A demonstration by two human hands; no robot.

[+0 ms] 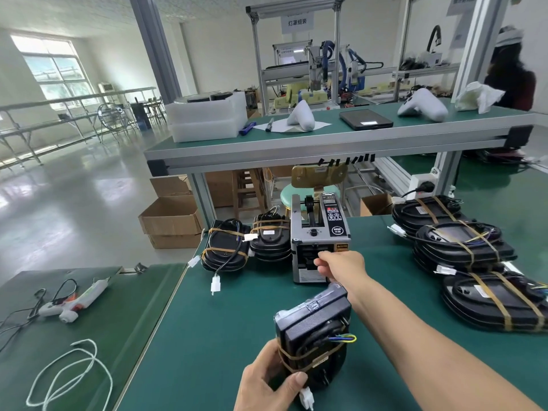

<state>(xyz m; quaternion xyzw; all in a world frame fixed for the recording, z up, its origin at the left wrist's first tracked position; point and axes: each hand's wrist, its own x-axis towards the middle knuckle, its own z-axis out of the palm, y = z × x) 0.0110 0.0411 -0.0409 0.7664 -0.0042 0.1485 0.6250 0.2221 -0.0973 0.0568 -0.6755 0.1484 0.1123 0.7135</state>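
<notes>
My left hand grips a black bundled unit near the front of the green table; rubber bands and coloured wires wrap the unit, and a white connector hangs below my thumb. My right hand reaches forward to the outlet slot of the grey tape dispenser machine, fingers curled at the slot. Whether a piece of tape sits between the fingertips is hidden.
Two banded black units stand left of the dispenser, and a stack of several lies at the right. A glue gun and a white cord lie on the left table. An upper shelf spans overhead; cardboard boxes sit on the floor.
</notes>
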